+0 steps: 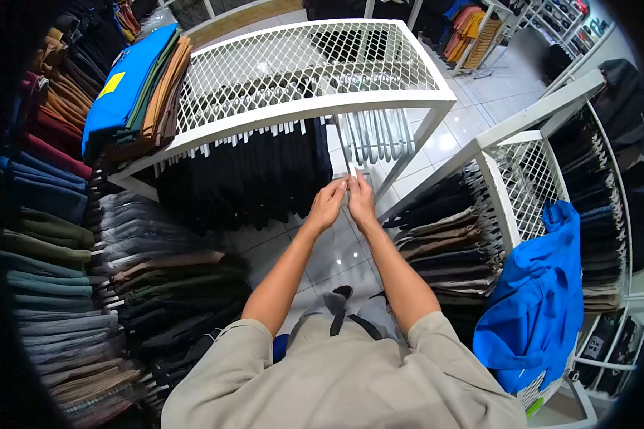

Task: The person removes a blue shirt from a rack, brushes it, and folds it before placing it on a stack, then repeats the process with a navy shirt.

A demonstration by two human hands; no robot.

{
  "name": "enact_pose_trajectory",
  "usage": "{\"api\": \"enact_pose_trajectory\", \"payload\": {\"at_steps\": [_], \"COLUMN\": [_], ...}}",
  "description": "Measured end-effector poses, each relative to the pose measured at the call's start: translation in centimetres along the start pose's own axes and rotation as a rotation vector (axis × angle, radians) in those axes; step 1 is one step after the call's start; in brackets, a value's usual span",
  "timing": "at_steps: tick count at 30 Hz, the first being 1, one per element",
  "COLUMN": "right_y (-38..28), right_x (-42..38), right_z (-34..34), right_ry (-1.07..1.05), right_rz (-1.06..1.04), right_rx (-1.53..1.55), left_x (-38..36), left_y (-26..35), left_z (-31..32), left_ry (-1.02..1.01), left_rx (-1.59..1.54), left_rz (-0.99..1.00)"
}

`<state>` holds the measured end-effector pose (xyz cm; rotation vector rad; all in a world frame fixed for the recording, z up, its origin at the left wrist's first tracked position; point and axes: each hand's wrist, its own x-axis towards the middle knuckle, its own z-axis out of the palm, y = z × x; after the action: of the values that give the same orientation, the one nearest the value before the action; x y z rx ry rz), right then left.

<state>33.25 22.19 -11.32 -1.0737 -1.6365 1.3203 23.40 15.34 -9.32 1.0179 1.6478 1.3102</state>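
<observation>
Fingers: both sets pinched together at one spot, closed on the lower end of a thin white plastic hanger (346,161) that hangs from the rail under the near edge of the white mesh-topped metal display rack (379,89). Exactly how each fingertip sits on it is too small to tell.

Left hand (327,206): raised, thumb and fingertips meeting on the hanger from the left.

Right hand (361,201): raised beside it, touching the left hand, gripping the same hanger from the right.

Adjacent, right: a row of empty white hangers (379,134) on the same rail, close-packed.

Adjacent, left: a dense row of black garments (247,175) hanging under the rack.

Rack top: a stack of folded clothing, blue piece with a yellow tag uppermost (129,82), at the left corner.

Far left: tiers of hanging trousers in grey, green and brown (57,286).

Right: a second white mesh rack (526,182) with dark hanging garments and a bright blue cloth (540,300) draped over its edge.

Floor: pale glossy tiles (336,250).

Handling note (judgement): hold the hanger straight and steady with one hand while the other works, so the neighbouring empty hangers do not snag or swing.
</observation>
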Motion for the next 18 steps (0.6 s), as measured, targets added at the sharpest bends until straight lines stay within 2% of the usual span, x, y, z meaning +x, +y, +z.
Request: {"api": "enact_pose_trajectory", "payload": {"at_steps": [1, 4, 6, 8, 12, 13, 16, 18], "right_y": [-1.6, -2.3, -1.9, -2.4, -0.1, -2.1, -2.4, 0.4], "right_x": [0.8, 3.1, 4.8, 5.9, 8.3, 8.3, 8.6, 8.8], "right_z": [0.0, 0.9, 1.4, 1.6, 3.0, 2.0, 1.9, 2.1], "right_ry": [-0.013, 0.038, 0.028, -0.013, 0.068, -0.052, -0.07, -0.081], "right_rz": [0.083, 0.034, 0.003, 0.114, 0.072, 0.219, 0.258, 0.266], "right_rx": [0.039, 0.004, -0.015, -0.096, -0.075, -0.12, -0.077, -0.047], "left_x": [0.7, 2.3, 3.4, 4.6, 6.8, 7.1, 7.3, 6.9], "left_y": [0.4, 1.7, 2.0, 1.5, 0.6, 0.6, 0.8, 0.5], "left_z": [-0.2, -0.6, -1.0, -1.0, -1.7, -1.8, -1.8, -1.6], "left_ry": [0.011, 0.041, 0.048, 0.074, 0.042, 0.027, 0.044, 0.022], "left_rx": [-0.017, -0.055, -0.083, -0.097, 0.008, 0.03, 0.107, 0.074], "left_rz": [0.032, 0.077, 0.007, 0.07, 0.042, 0.044, 0.004, 0.02]}}
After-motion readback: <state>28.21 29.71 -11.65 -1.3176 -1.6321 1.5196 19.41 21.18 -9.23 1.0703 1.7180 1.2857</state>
